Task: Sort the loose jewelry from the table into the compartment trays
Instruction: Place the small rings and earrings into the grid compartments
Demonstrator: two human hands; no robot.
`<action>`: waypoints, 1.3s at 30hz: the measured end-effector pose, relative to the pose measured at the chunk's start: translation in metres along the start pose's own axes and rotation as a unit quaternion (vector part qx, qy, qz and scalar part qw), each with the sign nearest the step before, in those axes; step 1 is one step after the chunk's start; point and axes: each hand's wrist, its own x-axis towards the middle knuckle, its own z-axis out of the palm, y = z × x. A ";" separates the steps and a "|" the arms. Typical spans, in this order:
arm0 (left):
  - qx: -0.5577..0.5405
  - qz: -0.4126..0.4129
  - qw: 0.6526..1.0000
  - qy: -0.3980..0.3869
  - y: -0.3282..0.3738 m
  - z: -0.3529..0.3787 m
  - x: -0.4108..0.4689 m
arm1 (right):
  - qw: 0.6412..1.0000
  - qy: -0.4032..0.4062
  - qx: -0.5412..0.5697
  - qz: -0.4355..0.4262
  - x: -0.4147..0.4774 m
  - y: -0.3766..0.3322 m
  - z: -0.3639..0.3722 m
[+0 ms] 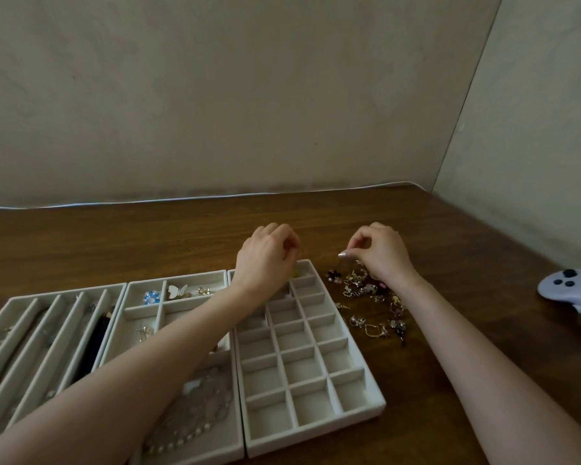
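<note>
Three pale compartment trays lie side by side on the wooden table. The right grid tray [376,406] has many small square cells. My left hand [265,256] hovers over its far cells with fingers curled; what it holds is hidden, though a small yellow piece [296,272] shows just below it. A pile of loose jewelry [371,302] lies on the table right of that tray. My right hand [379,251] is above the pile's far end, thumb and forefinger pinching a small piece of jewelry [342,260].
The middle tray [128,312] holds a blue flower piece [152,297], a white butterfly piece [176,292] and a bead necklace [188,427]. The left tray [16,302] has long slots. A white game controller [571,290] lies at the right edge. Walls stand behind and right.
</note>
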 end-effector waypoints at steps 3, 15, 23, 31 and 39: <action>-0.077 -0.012 0.997 -0.027 0.003 -0.001 0.002 | 0.979 -0.061 0.195 -0.006 -0.008 -0.016 -0.008; -0.027 -0.011 0.997 -0.075 0.002 0.003 0.001 | 0.979 -0.090 0.183 -0.014 -0.009 -0.015 -0.017; 0.083 -0.004 0.993 -0.085 0.001 0.005 0.001 | 0.983 -0.177 0.027 0.051 -0.008 0.005 -0.031; 0.106 0.013 0.990 -0.087 0.002 0.005 0.000 | 0.980 -0.195 -0.018 0.043 -0.008 0.005 -0.032; 0.051 0.049 0.997 -0.001 0.004 0.006 0.001 | 0.989 -0.145 0.023 0.015 -0.007 0.003 -0.034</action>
